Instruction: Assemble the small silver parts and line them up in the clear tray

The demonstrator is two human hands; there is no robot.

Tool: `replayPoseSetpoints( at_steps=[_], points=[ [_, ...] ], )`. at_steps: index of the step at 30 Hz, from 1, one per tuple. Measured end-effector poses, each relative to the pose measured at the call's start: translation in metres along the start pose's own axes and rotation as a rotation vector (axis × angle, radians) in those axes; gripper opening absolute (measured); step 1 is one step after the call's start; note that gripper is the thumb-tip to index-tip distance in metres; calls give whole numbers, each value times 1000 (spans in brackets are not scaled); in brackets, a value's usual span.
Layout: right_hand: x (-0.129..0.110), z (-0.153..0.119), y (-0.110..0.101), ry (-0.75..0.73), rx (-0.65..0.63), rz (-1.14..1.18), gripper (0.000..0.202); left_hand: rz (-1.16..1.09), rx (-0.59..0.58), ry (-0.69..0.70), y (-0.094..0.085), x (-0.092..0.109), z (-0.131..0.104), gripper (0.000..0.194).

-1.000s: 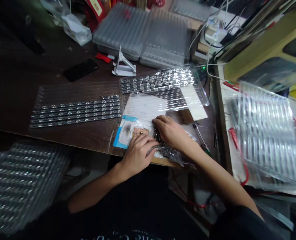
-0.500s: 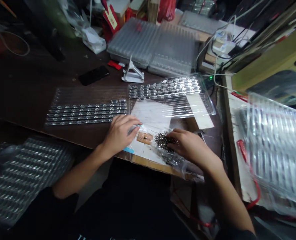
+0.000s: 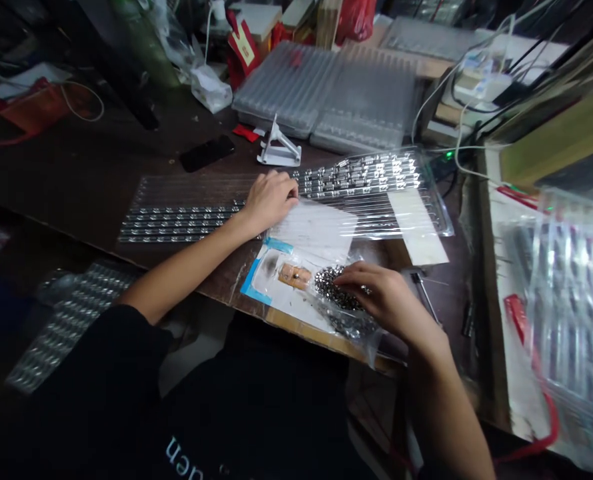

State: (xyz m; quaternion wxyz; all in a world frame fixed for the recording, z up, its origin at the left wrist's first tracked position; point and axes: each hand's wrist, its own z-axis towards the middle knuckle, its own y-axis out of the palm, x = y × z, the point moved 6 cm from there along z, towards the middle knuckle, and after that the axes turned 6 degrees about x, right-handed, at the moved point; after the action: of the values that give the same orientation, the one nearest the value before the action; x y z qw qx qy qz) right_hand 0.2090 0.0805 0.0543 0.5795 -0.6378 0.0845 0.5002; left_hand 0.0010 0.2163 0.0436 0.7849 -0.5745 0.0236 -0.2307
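Observation:
My left hand [image 3: 271, 199] is at the left end of the metal parts in the right clear tray [image 3: 366, 175], its fingers curled down; anything between them is hidden. A left tray [image 3: 176, 223] with rows of metal parts lies beside that forearm. Over a pile of small shiny metal pieces [image 3: 333, 287] in a plastic bag, my right hand [image 3: 366, 283] has its fingertips pressed together, and what they pinch is too small to make out. Left of the pile, a small orange-brown block [image 3: 295, 276] sits on a white sheet with blue tape [image 3: 256, 287].
Behind the trays stand a white stand [image 3: 279, 153], a dark phone [image 3: 207, 153] and stacked clear trays [image 3: 286, 87]. A white strip [image 3: 416, 227] crosses the right tray. A metal tool [image 3: 426, 300] lies right of my right hand. More trays [image 3: 576, 300] are far right.
My left hand has moved from beside the orange-brown block up and forward to the right tray's metal parts. My right hand stays at the pile. The view has shifted slightly.

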Motion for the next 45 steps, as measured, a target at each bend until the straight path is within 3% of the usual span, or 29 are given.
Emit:
replayPoseSetpoints(
  at_steps=[4, 8, 12, 15, 22, 31, 39, 45],
  points=[
    [1, 0, -1, 13, 41, -9, 26, -148, 1, -31, -17, 8, -16, 7],
    [6, 0, 0, 37, 67, -41, 27, -416, -62, -15, -33, 35, -69, 9],
    [2, 2, 0, 33, 101, -83, 28, -553, -75, -94, -25, 49, -123, 11],
    [-9, 8, -1, 21, 90, -119, 29, -625, -5, -151, -16, 47, -141, 8],
    [-24, 25, 14, 15, -79, -255, 32, -685, 14, -37, -13, 48, -141, 10],
    [-11, 28, 41, 115, -36, -202, 21, -574, 103, -33, -16, 46, -145, 9],
    [-10, 29, 47, 117, -40, -210, 20, -525, 61, -27, -11, 46, -145, 11],
    [-5, 28, 55, 145, -32, -372, 22, -525, 44, -12, -8, 47, -145, 10]
  ],
)
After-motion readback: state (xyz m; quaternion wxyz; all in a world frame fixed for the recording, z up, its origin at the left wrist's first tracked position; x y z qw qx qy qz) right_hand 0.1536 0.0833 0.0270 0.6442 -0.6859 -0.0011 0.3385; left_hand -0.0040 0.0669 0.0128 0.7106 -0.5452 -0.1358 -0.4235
